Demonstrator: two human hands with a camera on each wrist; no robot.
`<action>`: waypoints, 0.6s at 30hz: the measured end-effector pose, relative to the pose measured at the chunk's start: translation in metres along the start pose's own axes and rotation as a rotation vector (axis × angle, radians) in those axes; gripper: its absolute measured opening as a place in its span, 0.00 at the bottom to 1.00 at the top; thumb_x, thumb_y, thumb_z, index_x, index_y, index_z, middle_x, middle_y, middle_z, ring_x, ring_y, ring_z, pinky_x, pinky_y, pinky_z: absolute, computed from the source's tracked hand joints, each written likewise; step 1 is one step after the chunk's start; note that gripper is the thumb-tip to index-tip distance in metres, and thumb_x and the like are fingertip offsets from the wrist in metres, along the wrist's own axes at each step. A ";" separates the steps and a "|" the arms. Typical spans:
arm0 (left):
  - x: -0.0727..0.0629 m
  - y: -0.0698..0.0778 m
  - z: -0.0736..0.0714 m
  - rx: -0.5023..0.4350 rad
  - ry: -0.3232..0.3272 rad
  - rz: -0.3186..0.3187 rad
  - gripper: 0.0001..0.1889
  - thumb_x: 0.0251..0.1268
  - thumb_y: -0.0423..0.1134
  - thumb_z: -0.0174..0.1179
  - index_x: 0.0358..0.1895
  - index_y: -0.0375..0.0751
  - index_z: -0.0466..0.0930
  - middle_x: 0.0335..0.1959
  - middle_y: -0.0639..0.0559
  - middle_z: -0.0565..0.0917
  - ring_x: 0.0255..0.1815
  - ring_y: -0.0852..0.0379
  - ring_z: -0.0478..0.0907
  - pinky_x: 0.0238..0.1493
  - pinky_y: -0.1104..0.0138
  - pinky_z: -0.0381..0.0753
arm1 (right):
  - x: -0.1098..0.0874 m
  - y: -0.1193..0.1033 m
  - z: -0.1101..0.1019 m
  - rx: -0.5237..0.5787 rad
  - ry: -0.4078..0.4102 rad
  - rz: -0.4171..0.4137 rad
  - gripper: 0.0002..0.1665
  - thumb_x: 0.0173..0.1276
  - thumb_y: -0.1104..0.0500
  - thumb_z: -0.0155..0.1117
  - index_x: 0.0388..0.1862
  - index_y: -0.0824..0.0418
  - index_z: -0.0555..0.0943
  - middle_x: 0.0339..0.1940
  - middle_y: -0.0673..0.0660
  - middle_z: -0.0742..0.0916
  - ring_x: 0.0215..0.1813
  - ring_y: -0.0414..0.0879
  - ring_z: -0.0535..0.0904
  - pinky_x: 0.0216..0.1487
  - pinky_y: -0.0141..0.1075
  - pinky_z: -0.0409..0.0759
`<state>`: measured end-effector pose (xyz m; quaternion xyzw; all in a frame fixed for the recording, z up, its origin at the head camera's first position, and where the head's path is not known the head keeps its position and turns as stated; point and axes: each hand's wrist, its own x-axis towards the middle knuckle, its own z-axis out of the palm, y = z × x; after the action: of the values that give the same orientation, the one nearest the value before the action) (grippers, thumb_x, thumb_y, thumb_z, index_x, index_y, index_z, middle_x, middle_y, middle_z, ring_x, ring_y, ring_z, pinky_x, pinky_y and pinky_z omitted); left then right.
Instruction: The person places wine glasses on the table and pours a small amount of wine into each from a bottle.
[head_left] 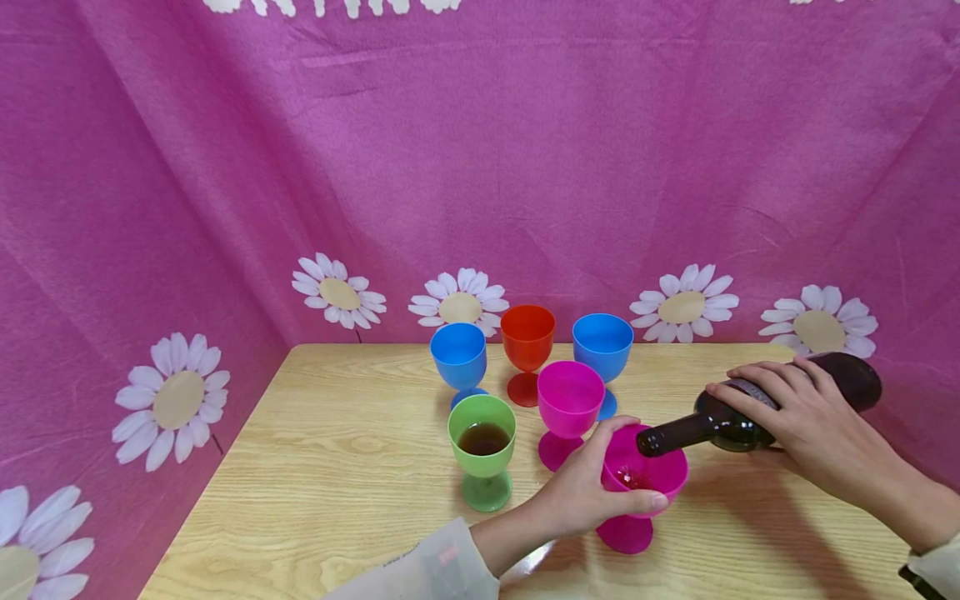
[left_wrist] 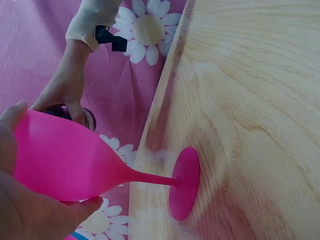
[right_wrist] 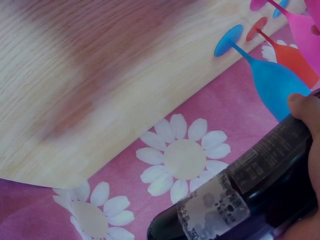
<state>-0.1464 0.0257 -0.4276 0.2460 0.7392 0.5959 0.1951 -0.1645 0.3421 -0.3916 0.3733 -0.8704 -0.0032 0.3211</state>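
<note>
My right hand (head_left: 806, 425) grips a dark glass wine bottle (head_left: 738, 421), tilted so its neck points left and down over a pink goblet (head_left: 652, 462). Reddish liquid shows in the bottom of that goblet's bowl. Around the near side of the bowl, my left hand (head_left: 585, 492) holds it with fingers and thumb. In the left wrist view the goblet's foot (left_wrist: 184, 184) is seen at the tabletop. The bottle's printed label (right_wrist: 215, 207) shows in the right wrist view. Left of my left hand, a green goblet (head_left: 483, 467) contains dark brown liquid.
A second pink goblet (head_left: 570, 400) stands just behind the held one. Farther back are a blue goblet (head_left: 458, 354), a red goblet (head_left: 528, 337) and another blue goblet (head_left: 602, 346). The wooden table (head_left: 337, 467) meets a pink flowered cloth (head_left: 480, 167) behind it.
</note>
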 end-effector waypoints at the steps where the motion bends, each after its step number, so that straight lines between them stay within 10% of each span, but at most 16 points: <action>1: 0.000 0.000 0.000 -0.001 -0.001 0.001 0.40 0.61 0.47 0.74 0.73 0.70 0.60 0.62 0.71 0.76 0.60 0.73 0.72 0.52 0.71 0.81 | 0.000 0.000 0.000 0.000 0.001 0.000 0.42 0.80 0.27 0.27 0.68 0.49 0.78 0.57 0.61 0.82 0.55 0.63 0.76 0.56 0.66 0.67; 18: 0.000 -0.001 -0.001 0.005 -0.008 0.021 0.39 0.62 0.48 0.74 0.73 0.69 0.60 0.62 0.71 0.76 0.62 0.72 0.72 0.55 0.70 0.79 | -0.001 -0.001 0.000 0.011 -0.005 0.002 0.44 0.79 0.26 0.26 0.68 0.49 0.77 0.57 0.62 0.81 0.56 0.63 0.76 0.56 0.65 0.66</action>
<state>-0.1469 0.0251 -0.4284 0.2565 0.7372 0.5951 0.1914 -0.1634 0.3426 -0.3924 0.3741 -0.8716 0.0008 0.3169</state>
